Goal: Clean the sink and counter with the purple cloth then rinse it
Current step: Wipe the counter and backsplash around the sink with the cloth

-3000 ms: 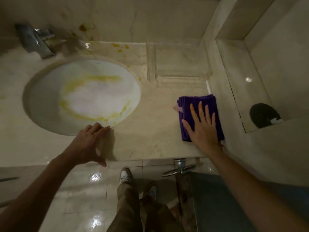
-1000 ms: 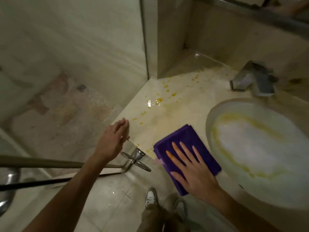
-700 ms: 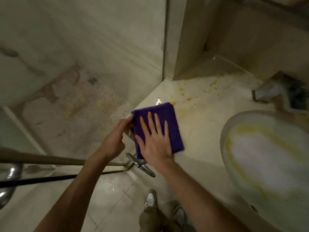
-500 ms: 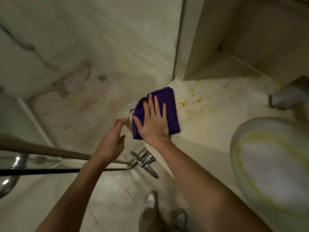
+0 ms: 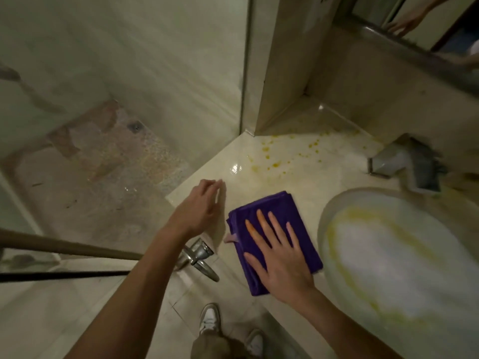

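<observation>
The folded purple cloth (image 5: 269, 218) lies flat on the pale stone counter (image 5: 305, 174), just left of the sink. My right hand (image 5: 280, 263) presses down on it with fingers spread. My left hand (image 5: 199, 206) hovers at the counter's left edge, fingers together and holding nothing. The oval white sink (image 5: 404, 257) at right has a yellow ring of stain inside. Yellow drops (image 5: 274, 161) dot the counter beyond the cloth. The metal tap (image 5: 407, 164) sits behind the sink.
A glass shower partition (image 5: 129, 99) stands left of the counter, with a metal bar and its round fitting (image 5: 199, 257) at its edge. A wall corner (image 5: 280, 68) rises behind the counter. My shoes (image 5: 210, 320) stand on the tiled floor below.
My right hand has slid the cloth back from the counter's far left corner toward the sink. The left hand has risen above the counter edge.
</observation>
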`<state>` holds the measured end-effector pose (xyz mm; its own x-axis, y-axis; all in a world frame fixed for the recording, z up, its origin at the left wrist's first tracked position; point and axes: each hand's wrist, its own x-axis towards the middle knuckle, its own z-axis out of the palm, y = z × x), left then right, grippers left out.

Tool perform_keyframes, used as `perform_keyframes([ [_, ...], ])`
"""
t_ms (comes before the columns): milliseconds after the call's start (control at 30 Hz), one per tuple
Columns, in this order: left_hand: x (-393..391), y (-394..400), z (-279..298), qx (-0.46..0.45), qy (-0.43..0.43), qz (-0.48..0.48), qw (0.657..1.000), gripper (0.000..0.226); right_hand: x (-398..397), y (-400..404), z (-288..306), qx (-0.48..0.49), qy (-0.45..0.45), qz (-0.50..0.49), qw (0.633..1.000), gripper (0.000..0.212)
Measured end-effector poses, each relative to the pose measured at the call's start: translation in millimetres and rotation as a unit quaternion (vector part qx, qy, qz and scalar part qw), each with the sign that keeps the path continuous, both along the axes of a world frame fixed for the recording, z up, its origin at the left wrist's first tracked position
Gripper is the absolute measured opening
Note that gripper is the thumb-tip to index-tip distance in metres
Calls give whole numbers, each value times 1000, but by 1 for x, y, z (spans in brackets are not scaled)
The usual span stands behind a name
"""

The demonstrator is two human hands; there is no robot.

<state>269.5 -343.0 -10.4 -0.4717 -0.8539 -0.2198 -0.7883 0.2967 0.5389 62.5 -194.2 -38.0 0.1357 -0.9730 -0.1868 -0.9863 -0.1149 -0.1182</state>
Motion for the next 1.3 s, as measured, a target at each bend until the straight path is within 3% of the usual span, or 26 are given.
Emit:
perform_keyframes([
  [133, 8, -3, -15, 6, -34, -20, 999, 61, -4, -75, -4, -38, -3, 23, 999, 64],
  [300, -2, 0, -14, 2, -77, -13, 997, 73, -11, -194, -14, -64, -2, -22, 998, 64],
  [400, -3, 5, -18, -24, -100, -20, 995, 74, -11, -206, -17, -70, 3, -37, 997, 65],
  [533, -5, 13, -23, -50, -101, -14, 994, 74, -10, -158, -10, -80, 3, -90, 993, 65],
  [667, -15, 14, -9, -78, -82, 28, 993, 62, -4, -24, -4, -30, 3, -161, 987, 63],
  [767, -36, 2, 1, -94, -68, -25, 993, 55, 13, 62, -4, -1, 3, -189, 982, 66],
  [867, -63, -16, 2, -94, -62, -99, 989, 55, 11, 66, -1, 9, 14, -182, 983, 68],
  [1067, -98, -56, -9, -51, -44, -94, 993, 57, -43, -41, 4, -38, 0, -186, 982, 65],
  [1300, -112, -61, -32, -98, -101, -120, 983, 70, -157, -235, -10, -67, 25, -173, 982, 66],
])
